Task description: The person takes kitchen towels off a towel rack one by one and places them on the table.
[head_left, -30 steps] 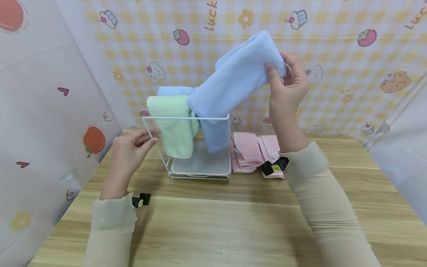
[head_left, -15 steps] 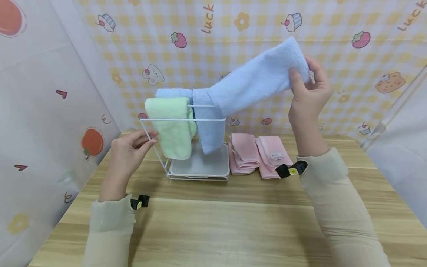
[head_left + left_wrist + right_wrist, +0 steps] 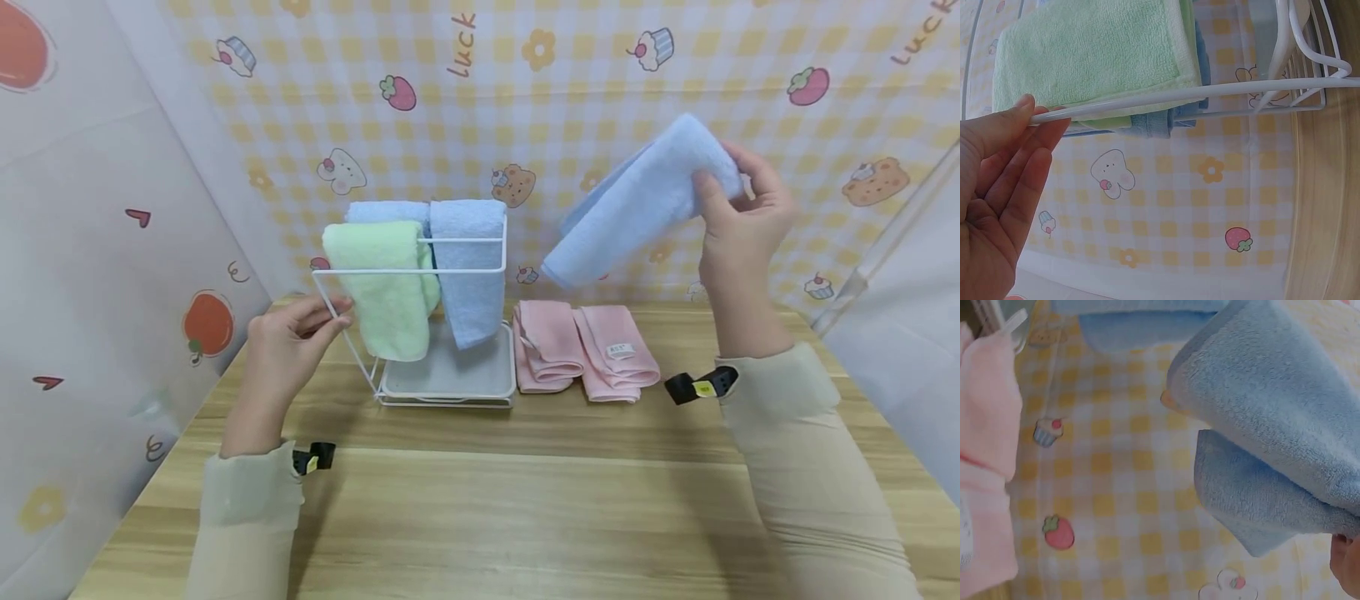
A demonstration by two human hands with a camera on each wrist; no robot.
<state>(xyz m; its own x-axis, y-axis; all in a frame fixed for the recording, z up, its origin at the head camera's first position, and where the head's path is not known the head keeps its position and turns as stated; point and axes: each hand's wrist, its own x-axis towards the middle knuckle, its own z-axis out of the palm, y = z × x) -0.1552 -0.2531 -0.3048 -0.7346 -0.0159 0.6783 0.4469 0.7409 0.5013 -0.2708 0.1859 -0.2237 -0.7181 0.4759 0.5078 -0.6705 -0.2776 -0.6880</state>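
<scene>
In the head view my right hand [image 3: 750, 221] pinches a folded light-blue towel [image 3: 637, 208] by its upper end, in the air right of the rack. The towel's two layers hang apart in the right wrist view. My left hand [image 3: 1007, 169] pinches the white wire side bar [image 3: 1166, 97] of the towel rack [image 3: 408, 271] between thumb and fingers. Over the rack's front bar hangs a pale green towel [image 3: 378, 292]. Another blue towel [image 3: 468, 275] hangs at the right of the back bar, and a further blue towel [image 3: 386, 212] shows partly behind the green one.
Two folded pink towels [image 3: 547, 342] lie side by side on the wooden table [image 3: 495, 508], right of the rack. A grey tray [image 3: 450, 371] forms the rack's base. A patterned cloth backdrop [image 3: 570, 108] stands behind, and a white side cloth [image 3: 90, 192] hangs at left.
My right hand has drawn the blue towel off to the right and lower, clear of the rack. The other blue towel on the back bar now shows fully. My left hand stays on the side bar.
</scene>
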